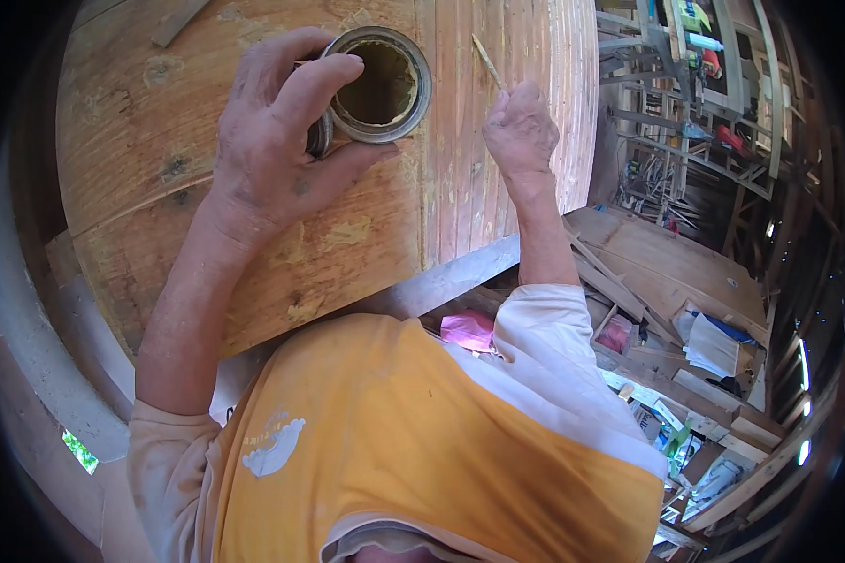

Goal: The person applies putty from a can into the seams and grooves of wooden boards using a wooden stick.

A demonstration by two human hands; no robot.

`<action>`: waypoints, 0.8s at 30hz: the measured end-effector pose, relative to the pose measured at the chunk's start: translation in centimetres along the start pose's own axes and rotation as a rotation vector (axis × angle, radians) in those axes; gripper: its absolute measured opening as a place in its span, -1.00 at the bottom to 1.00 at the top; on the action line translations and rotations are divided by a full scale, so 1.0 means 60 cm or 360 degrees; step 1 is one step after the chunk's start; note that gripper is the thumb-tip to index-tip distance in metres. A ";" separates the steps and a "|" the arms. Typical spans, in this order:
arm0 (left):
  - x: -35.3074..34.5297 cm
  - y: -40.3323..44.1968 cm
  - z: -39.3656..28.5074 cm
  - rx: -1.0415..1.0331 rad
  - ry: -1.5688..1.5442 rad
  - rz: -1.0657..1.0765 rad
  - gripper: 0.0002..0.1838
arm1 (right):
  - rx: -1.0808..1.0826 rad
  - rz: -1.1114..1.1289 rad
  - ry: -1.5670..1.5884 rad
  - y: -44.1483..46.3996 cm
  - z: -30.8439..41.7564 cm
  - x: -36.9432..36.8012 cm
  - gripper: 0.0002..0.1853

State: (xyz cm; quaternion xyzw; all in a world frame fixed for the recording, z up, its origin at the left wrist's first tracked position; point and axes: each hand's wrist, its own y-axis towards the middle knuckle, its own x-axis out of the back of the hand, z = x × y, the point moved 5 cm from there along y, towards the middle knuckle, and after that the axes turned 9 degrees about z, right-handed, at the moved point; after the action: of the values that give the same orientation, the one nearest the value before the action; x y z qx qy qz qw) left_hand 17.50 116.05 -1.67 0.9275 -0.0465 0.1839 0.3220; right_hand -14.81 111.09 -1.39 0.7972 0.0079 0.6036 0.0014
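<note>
My left hand [258, 141] is wrapped round an open metal can [426, 80], its thumb and fingers on either side. The can's mouth faces me; its inside is dark, with a yellowish residue along the rim. A second round metal edge shows beside it, under the palm; I cannot tell if it is a lid. In my right hand [522, 129], closed in a fist, is a thin wooden stick [486, 61] that points up and to the left. Both hands are over a wooden panel [338, 272] with yellowish smears and dark knots.
A narrow wood strip [178, 21] lies at the panel's upper left. Grooved slats [545, 38] form its right side. To the right are loose boards [667, 258], a pink cloth [468, 330], white sheets [714, 345] and racks of timber. A pale curved beam [42, 347] stands at left.
</note>
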 end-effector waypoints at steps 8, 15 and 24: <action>-0.001 0.002 0.000 -0.0027 -0.0012 -0.0082 -0.26 | -0.0018 0.0020 -0.0085 -0.019 0.006 0.048 -0.79; 0.000 0.003 -0.005 -0.0020 -0.0006 -0.0072 -0.25 | -0.0306 0.0072 0.0814 -0.037 0.003 -0.010 -0.74; -0.002 0.003 -0.004 -0.0037 -0.0043 -0.0087 -0.25 | -0.0401 0.0101 0.0541 -0.024 0.051 -0.012 -0.63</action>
State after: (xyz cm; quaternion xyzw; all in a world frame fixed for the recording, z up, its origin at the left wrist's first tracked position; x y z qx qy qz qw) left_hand 17.30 116.06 -1.44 0.9271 -0.0276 0.1619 0.3370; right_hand -12.09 112.52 -2.89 0.6773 -0.0926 0.7254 0.0805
